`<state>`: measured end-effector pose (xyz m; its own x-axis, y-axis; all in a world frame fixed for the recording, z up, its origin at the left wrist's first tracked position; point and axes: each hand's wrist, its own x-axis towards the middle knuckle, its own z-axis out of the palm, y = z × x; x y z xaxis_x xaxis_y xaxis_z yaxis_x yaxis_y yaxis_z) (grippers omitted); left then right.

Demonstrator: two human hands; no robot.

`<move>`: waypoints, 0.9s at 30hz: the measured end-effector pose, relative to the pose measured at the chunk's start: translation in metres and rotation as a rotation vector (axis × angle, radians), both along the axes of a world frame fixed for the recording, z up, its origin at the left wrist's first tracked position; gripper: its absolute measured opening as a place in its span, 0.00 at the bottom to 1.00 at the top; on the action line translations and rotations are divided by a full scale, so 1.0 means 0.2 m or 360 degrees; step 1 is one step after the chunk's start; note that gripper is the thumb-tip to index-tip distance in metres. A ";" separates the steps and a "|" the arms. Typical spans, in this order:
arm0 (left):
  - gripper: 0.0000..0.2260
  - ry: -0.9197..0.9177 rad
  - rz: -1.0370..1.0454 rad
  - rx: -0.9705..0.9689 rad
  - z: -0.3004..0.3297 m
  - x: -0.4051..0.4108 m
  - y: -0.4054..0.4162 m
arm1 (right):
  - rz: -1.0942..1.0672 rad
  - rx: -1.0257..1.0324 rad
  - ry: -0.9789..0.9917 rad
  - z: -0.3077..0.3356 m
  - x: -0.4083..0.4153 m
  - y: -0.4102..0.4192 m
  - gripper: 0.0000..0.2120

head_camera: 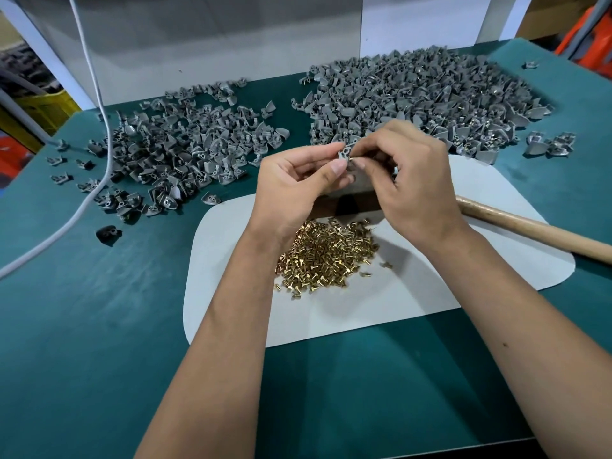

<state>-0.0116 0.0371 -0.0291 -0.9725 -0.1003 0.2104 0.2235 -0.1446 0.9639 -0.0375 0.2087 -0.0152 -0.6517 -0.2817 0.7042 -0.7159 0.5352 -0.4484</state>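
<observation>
Both hands were up over the far end of the white mat (231,293), meeting in the middle. The left hand (298,183) had a small grey plastic piece (342,153) pinched between thumb and fingertips, so the piece was up in the air just above the mat, not lying on anything. The right hand (407,180) was right up against it, thumb and forefinger pinching a tiny brass pin (351,158) that touched the piece. Couldn't tell if the pin sat in a hole, way too small. The other right fingers were curled in.

Just below the wrists, on the mat, sat a heap of brass pins (328,256), with a few strays off its right side. Under the hands there was a dark block (347,205) on the mat, mostly hidden, so couldn't make out what it was. Two big piles of the same grey pieces lay on the green table cover (99,326): the left pile (178,150) looser and spread out, the right pile (414,94) denser and bigger, with a bare strip of cover between them. A wooden handle (530,230) lay across the mat's right edge, and a white cable (96,94) ran down over the left pile and off to the left.
</observation>
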 end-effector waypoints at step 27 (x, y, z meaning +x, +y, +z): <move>0.09 0.0128 0.0476 -0.0474 -0.03 -0.01 0.15 | -0.0286 -0.0097 -0.0182 -0.03 0.04 -0.06 0.03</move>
